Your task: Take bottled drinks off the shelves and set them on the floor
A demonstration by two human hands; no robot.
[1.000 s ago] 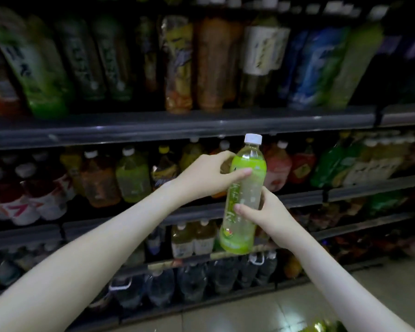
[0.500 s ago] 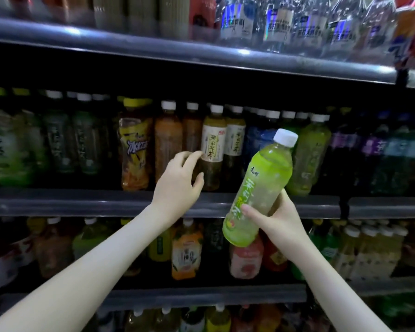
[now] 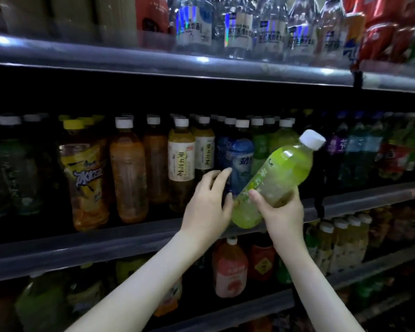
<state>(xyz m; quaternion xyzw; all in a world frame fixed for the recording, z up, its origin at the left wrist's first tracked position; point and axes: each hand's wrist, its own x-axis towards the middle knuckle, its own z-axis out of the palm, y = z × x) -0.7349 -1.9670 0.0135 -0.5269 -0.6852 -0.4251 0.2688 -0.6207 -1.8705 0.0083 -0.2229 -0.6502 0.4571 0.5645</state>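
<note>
Head view: a green tea bottle [image 3: 273, 180] is held in front of the middle shelf [image 3: 106, 245], tilted with its white cap [image 3: 312, 139] up and to the right; it is gripped low on the body by the right hand [image 3: 282, 212], whose thumb and fingers are wrapped closed around the lower third. The left hand [image 3: 207, 207] is spread open and holds nothing; its fingers [image 3: 222, 178] are stretched toward a blue-labelled bottle [image 3: 241, 164] standing upright just left of the held one, though contact cannot be confirmed.

The held bottle appears full, so it is judged moderately heavy for one hand; its thin plastic wall should give slightly under pressure, and the glossy sleeve may be slippery. A hold around the waisted middle, nearer the balance point, would be steadier than the present low one. The shelf bottles are packed closely; the shoulder below the cap is judged the easiest place for them to be taken.
</note>
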